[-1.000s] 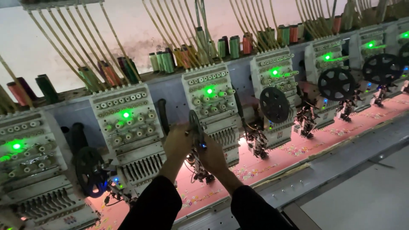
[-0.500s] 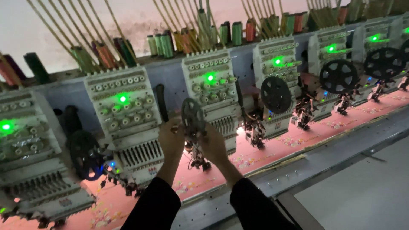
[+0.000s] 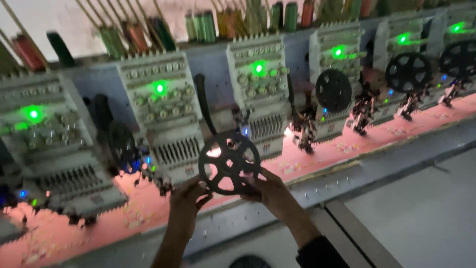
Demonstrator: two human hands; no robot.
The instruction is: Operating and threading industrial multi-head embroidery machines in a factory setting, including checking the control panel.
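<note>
A black spoked reel [image 3: 229, 163] is held up in front of the embroidery machine, between two of its white heads. My left hand [image 3: 187, 197] grips the reel's lower left rim. My right hand [image 3: 270, 190] grips its lower right rim. Both forearms reach up from the bottom of the view. The reel sits just below a black arm [image 3: 204, 104] on the machine, apart from the head [image 3: 258, 94] behind it.
A row of white machine heads [image 3: 161, 116] with green lights runs across the view. Matching black reels [image 3: 333, 90] hang on the heads to the right. Pink fabric [image 3: 342, 149] lies under the needles. Thread cones [image 3: 203, 25] stand on top. A grey table edge [image 3: 396, 159] runs in front.
The reel has come off the machine head and moved down toward me in both hands. The view has shifted right and closer.
</note>
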